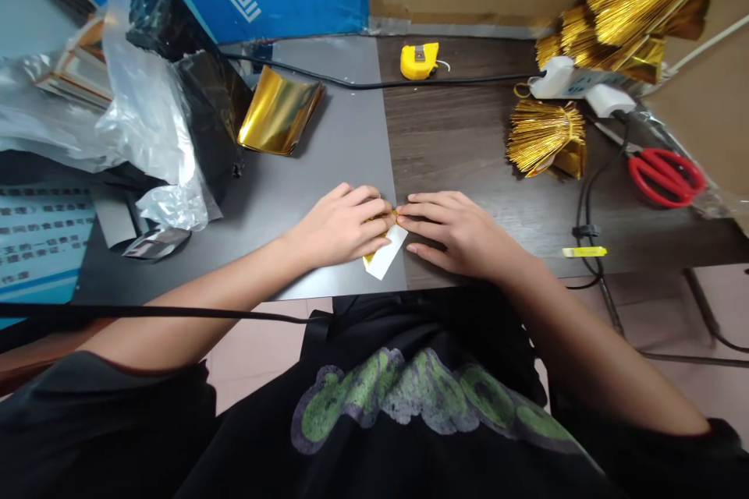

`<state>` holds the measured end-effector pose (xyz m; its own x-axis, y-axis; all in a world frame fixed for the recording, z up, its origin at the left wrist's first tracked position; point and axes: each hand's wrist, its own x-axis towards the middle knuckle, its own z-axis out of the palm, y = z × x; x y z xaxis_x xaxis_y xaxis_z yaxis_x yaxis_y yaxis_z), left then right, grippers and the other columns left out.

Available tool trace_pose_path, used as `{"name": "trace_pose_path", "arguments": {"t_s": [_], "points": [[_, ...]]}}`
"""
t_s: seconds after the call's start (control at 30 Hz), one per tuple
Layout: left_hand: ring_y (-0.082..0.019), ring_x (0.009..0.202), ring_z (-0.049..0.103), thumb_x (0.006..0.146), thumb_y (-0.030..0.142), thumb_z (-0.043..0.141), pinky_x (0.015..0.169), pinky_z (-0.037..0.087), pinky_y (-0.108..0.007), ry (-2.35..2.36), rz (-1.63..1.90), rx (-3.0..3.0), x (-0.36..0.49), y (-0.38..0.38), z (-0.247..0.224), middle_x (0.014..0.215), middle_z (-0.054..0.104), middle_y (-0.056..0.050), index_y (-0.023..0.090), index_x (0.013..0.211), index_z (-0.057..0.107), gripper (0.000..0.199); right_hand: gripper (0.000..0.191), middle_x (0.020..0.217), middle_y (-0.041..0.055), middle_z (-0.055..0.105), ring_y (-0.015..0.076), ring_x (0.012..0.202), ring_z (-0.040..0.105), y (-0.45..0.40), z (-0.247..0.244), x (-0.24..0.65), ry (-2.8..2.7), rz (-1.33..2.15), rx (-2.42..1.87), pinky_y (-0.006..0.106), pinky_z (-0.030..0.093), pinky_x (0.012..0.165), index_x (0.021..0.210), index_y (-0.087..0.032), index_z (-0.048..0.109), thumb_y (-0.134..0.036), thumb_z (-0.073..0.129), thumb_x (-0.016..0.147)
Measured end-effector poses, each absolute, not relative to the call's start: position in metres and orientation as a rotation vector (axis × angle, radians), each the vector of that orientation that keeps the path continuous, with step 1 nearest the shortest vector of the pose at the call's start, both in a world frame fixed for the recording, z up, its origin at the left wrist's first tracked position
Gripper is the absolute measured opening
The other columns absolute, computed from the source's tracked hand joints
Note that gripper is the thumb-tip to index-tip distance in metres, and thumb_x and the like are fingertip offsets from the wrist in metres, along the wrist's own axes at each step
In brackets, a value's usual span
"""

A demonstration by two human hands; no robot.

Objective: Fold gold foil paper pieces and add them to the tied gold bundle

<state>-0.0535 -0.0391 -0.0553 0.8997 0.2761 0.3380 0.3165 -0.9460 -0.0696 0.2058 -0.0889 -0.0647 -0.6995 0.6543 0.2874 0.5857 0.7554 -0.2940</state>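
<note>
A small piece of gold foil paper (388, 251) with a white back lies near the table's front edge, partly folded, its white side showing as a slanted strip. My left hand (346, 224) is closed over its upper left part, fingers curled and pressing it down, so much of the gold side is hidden. From the right, my right hand (459, 232) lies low over the table with fingers stretched and slightly apart. Its fingertips touch the folded upper edge of the paper, and its thumb rests apart beside the white strip.
A stack of gold foil sheets (279, 113) lies at back left, beside plastic bags (146, 101). A yellow tape measure (419, 61) sits behind a black cable (363, 85). Tied fanned gold foil bundles (544, 136), red-handled scissors (665, 177) and a power strip (585, 84) occupy the right.
</note>
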Motion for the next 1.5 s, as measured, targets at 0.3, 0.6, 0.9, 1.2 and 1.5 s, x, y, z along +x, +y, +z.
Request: {"name": "trace_pose_path", "arguments": {"t_s": [0.3, 0.6, 0.9, 1.2, 1.5], "points": [[-0.017, 0.091, 0.063, 0.104, 0.042, 0.054, 0.072, 0.042, -0.032, -0.301, -0.53, -3.009, -0.054, -0.025, -0.057, 0.095, 0.075, -0.004, 0.017, 0.108, 0.071, 0.03, 0.03, 0.132, 0.0115, 0.072, 0.031, 0.132, 0.059, -0.083, -0.07, 0.211, -2.481, 0.406, -0.896, 0.053, 0.052, 0.104, 0.125, -0.017, 0.072, -0.027, 0.065, 0.098], [-0.019, 0.097, 0.064, 0.105, 0.037, 0.052, 0.072, 0.042, -0.034, -0.323, -0.47, -3.022, -0.055, -0.027, -0.057, 0.101, 0.075, -0.004, 0.017, 0.119, 0.069, 0.03, 0.021, 0.132, 0.0117, 0.072, 0.0312, 0.131, 0.061, -0.077, -0.07, 0.214, -2.482, 0.414, -0.822, 0.053, 0.055, 0.101, 0.114, -0.019, 0.076, -0.026, 0.068, 0.096], [-0.02, 0.102, 0.064, 0.104, 0.037, 0.056, 0.076, 0.043, -0.034, -0.362, -0.507, -3.054, -0.057, -0.028, -0.058, 0.109, 0.076, -0.005, 0.016, 0.12, 0.068, 0.029, 0.018, 0.132, 0.0102, 0.072, 0.0292, 0.132, 0.06, -0.075, -0.069, 0.214, -2.463, 0.495, -0.853, 0.052, 0.054, 0.103, 0.111, -0.02, 0.077, -0.026, 0.067, 0.096], [-0.023, 0.107, 0.063, 0.101, 0.036, 0.062, 0.079, 0.046, -0.034, -0.428, -0.501, -3.092, -0.059, -0.032, -0.058, 0.112, 0.075, -0.006, 0.021, 0.124, 0.068, 0.028, 0.024, 0.132, 0.0107, 0.072, 0.0279, 0.133, 0.059, -0.076, -0.066, 0.211, -2.486, 0.491, -0.896, 0.051, 0.052, 0.105, 0.12, -0.021, 0.073, -0.029, 0.064, 0.098], [-0.022, 0.111, 0.066, 0.102, 0.041, 0.059, 0.081, 0.048, -0.035, -0.499, -0.58, -3.134, -0.06, -0.033, -0.059, 0.111, 0.078, -0.004, 0.018, 0.11, 0.072, 0.028, 0.026, 0.132, 0.0104, 0.072, 0.0293, 0.129, 0.062, -0.078, -0.067, 0.208, -2.524, 0.359, -0.907, 0.049, 0.053, 0.1, 0.122, -0.022, 0.074, -0.029, 0.066, 0.098]]}}
